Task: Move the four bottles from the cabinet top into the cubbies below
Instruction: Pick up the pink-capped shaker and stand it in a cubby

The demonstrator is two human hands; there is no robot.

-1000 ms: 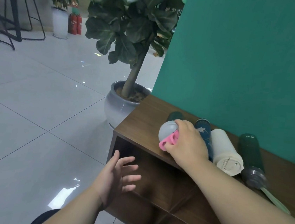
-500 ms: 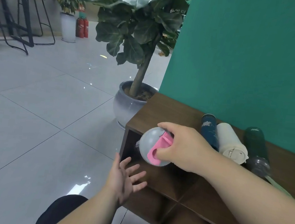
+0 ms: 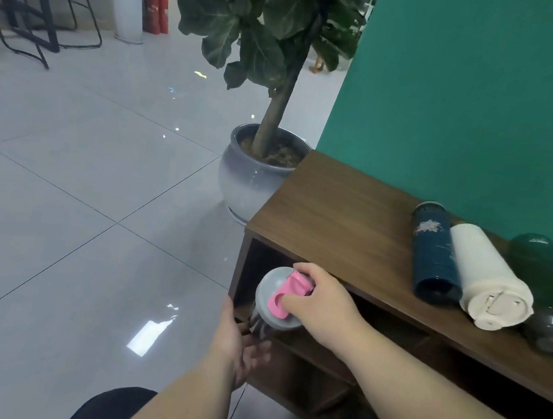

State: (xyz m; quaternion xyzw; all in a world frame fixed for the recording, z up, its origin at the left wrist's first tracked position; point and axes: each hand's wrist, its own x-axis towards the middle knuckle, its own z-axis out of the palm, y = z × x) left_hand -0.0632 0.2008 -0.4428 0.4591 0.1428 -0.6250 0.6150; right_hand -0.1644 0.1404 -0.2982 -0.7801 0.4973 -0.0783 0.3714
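- Gripping the grey-lidded bottle point(image 3: 278, 304) by its lid end, right hand point(image 3: 320, 307) closed over the pink flip tab, fingers curled round the rim.
- Hanging in the air just below the front edge of the cabinet top point(image 3: 339, 216), at the mouth of the upper left cubby point(image 3: 263, 270), bottle body pointing down and away from the camera.
- Cupping loosely under the bottle body, left hand point(image 3: 235, 342) partly open, fingers touching or nearly touching the clear side; hard telling whether actually gripping.
- Lying on their sides farther right on the same cabinet top, three more bottles in a row, touching one another: dark blue bottle point(image 3: 435, 258) nearest the held one, then cream bottle point(image 3: 487, 278), then dark green bottle point(image 3: 541, 291) with a grey cap, partly cut off by the frame edge.
- Pointing bases toward the teal wall point(image 3: 471, 93) behind the cabinet, caps toward the front edge.
- Standing on the tiled floor point(image 3: 62, 202) just beyond the cabinet's left end, a grey plant pot point(image 3: 254, 182) holding a large-leaved tree.
- Showing far beyond the cabinet, across the floor, dark stool legs and red fire extinguishers point(image 3: 156, 11).
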